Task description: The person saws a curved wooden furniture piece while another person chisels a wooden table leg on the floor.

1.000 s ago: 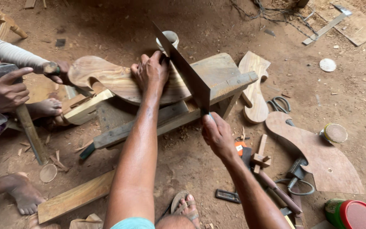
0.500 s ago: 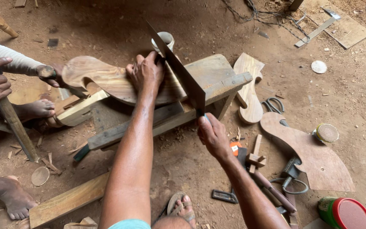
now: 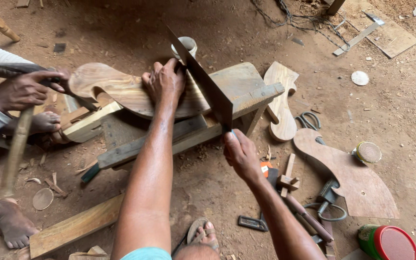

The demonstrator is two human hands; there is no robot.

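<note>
My left hand (image 3: 163, 84) presses flat on a curved, shaped wooden board (image 3: 116, 89) that lies across a low wooden bench (image 3: 239, 86). My right hand (image 3: 239, 154) grips the handle of a hand saw (image 3: 203, 84); its blade runs up and away, edge down on the board just right of my left hand. At the left, another person's hand (image 3: 22, 89) rests at the board's far end, holding a dark tool.
On the dirt floor to the right lie a curved wooden cut-out (image 3: 280, 103), a flat brown template (image 3: 350, 175), scissors (image 3: 306, 120), a red-lidded tin (image 3: 388, 243) and small tools. A plank (image 3: 75, 226) lies near my sandalled foot (image 3: 203, 233). A cup (image 3: 185, 46) stands behind the bench.
The saw and my right hand have shifted slightly along the cut. The other person's hand has moved onto the board's left end.
</note>
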